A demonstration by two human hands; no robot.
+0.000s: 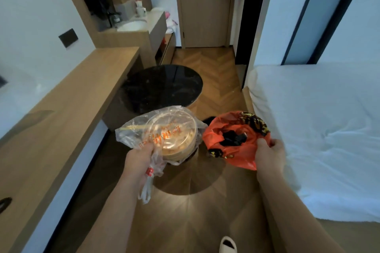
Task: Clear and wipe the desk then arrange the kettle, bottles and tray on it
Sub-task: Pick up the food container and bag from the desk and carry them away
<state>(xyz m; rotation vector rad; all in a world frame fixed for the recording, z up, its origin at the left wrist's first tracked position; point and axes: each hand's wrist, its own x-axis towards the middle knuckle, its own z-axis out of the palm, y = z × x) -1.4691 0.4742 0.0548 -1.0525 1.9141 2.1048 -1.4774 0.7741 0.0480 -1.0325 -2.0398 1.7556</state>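
Observation:
My left hand grips a clear plastic bag that wraps a round takeaway food container with a clear lid. The bag's handles hang below my fist. My right hand grips the edge of an orange plastic bag with black and yellow print and something black inside. Both are held above the wooden floor. The long wooden desk runs along the left wall. No kettle, bottles or tray can be made out near the desk.
A round black table stands beyond my hands at the desk's end. A white bed fills the right side. Farther back are a sink counter with cups and a closed door. A white slipper shows at the bottom.

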